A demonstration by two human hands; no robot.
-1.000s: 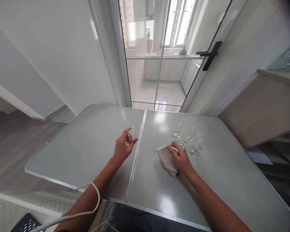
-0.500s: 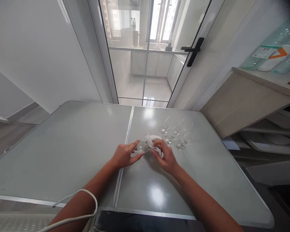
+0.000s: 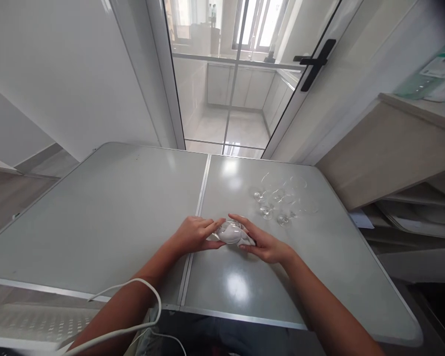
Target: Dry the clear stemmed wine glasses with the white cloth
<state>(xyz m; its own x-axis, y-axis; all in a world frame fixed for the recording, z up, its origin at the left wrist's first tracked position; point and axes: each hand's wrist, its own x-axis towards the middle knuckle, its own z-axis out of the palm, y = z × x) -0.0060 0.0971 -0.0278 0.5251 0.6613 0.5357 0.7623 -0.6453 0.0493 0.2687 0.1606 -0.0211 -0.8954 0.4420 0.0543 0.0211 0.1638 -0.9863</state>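
Observation:
Over the middle of the table (image 3: 141,217), my left hand (image 3: 193,234) is closed around the left end of a clear wine glass (image 3: 222,232). The glass lies on its side in the air, its mouth toward my right hand (image 3: 266,245). A white cloth (image 3: 246,239) is bunched inside the bowl and sticks out at the mouth. My right hand grips the cloth there, with thumb and fingers on either side of the rim. The stem and foot are mostly hidden by my left fingers. Several clear stemmed glasses (image 3: 266,212) stand beyond my right hand.
A metal seam (image 3: 203,183) splits the grey tabletop. Behind it is a glass door with a black handle (image 3: 318,64). A wooden shelf (image 3: 359,163) with plastic bottles borders the right side. A white cable (image 3: 157,301) loops over my left forearm.
The cloth has gone from bunched outside the mouth to inside the glass bowl. My right hand has opened wider around the rim. The view has shifted slightly.

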